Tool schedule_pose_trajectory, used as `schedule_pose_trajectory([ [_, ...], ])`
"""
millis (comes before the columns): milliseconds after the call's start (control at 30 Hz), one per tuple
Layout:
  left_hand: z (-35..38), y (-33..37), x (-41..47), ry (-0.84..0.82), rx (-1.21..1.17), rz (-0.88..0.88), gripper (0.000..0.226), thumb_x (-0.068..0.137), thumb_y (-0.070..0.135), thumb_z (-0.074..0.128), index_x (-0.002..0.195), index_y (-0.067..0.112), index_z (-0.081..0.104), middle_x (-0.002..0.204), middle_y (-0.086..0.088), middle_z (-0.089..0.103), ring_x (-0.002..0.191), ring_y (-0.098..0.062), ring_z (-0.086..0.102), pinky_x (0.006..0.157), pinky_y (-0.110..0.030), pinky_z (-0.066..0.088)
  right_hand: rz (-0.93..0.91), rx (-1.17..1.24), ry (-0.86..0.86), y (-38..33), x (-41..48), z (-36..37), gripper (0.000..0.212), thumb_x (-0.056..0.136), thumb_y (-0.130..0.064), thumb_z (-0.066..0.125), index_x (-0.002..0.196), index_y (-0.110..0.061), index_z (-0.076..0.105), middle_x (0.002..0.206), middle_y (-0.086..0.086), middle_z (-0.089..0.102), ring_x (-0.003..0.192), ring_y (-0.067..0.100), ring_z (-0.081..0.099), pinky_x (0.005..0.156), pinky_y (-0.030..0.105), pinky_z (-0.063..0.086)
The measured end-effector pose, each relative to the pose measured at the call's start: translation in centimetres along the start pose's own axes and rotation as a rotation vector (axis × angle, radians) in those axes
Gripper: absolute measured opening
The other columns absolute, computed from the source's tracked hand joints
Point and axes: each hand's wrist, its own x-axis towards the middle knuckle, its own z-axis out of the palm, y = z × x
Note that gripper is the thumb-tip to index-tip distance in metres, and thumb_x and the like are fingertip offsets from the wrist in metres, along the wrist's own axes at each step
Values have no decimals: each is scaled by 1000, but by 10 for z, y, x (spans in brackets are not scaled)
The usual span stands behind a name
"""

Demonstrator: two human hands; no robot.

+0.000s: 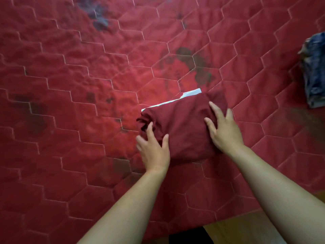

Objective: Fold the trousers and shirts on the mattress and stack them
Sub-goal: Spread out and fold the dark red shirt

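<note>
1. A folded dark-maroon cloth garment (pixel 182 125), with a white fabric edge (pixel 175 101) peeking from beneath, lies on the red hexagon-quilted mattress (pixel 79 85), at about 4 o'clock from the frame's centre.
2. The left hand (pixel 153 148) pinches its bunched 8 o'clock corner; the right hand (pixel 223 131) lies flat, fingers spread, pressing its 3 o'clock side.
3. It looks soft, light and floppy, so supporting it from both ends seems wise.
4. A crumpled blue patterned garment (pixel 314 71) waits at 3 o'clock.
</note>
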Motion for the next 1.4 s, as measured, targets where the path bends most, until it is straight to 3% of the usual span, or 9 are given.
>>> schedule_pose_trajectory([
  [133,7,5,6,81,155,-21,71,81,55,56,140,29,28,148,-16,14,136,-35,19,103,-53,28,-30,27,17,20,8,9,53,94,-39,47,144,-38,29,142,20,26,130,37,31,107,46,31],
  [267,8,15,22,132,49,-26,82,80,60,54,146,32,14,151,-15,6,138,-34,19,108,-47,26,-29,205,32,21,19,5,56,93,-43,46,144,-43,23,147,14,18,135,30,26,113,41,25],
  [400,20,15,23,77,93,-185,86,79,69,46,147,39,2,150,-19,13,133,-38,28,104,-49,32,34,143,-27,9,22,18,62,88,-56,44,142,-53,12,150,16,13,136,33,16,109,44,23],
  [600,30,16,21,66,54,-260,85,81,69,46,147,38,3,122,-23,46,102,-41,55,90,-41,42,99,226,-41,11,23,26,67,82,-64,48,137,-62,10,124,8,35,118,33,46,100,39,37],
  [767,20,3,22,17,-164,-240,80,80,61,57,146,33,21,128,-6,59,114,-29,56,90,-30,40,93,347,-88,14,19,18,66,77,-58,62,133,-59,28,130,-7,57,118,17,54,91,21,38],
  [867,6,-2,17,22,-221,-210,79,79,60,60,144,34,26,133,0,55,118,-24,54,90,-25,37,86,364,-57,2,8,10,63,75,-56,66,130,-54,36,109,-17,63,98,4,59,82,12,38],
  [1000,-29,-13,11,70,-266,-192,77,78,58,62,143,32,30,135,0,54,119,-23,53,89,-22,35,53,417,-48,-31,-10,2,62,73,-55,67,129,-51,39,98,-26,54,85,-14,48,69,-10,27],
  [1167,-101,-41,4,163,-337,-170,74,77,53,66,140,30,36,134,4,54,120,-17,52,92,-20,36,-63,445,-97,-99,-39,-3,62,76,-49,69,130,-49,40,107,-26,52,93,-18,44,75,-11,25],
  [1400,-223,-112,12,328,-504,-186,70,77,49,68,138,28,40,132,8,54,118,-10,52,98,-21,37,-262,420,-175,-245,-77,17,62,76,-49,69,131,-49,39,112,-19,60,105,2,57,78,-7,29],
])
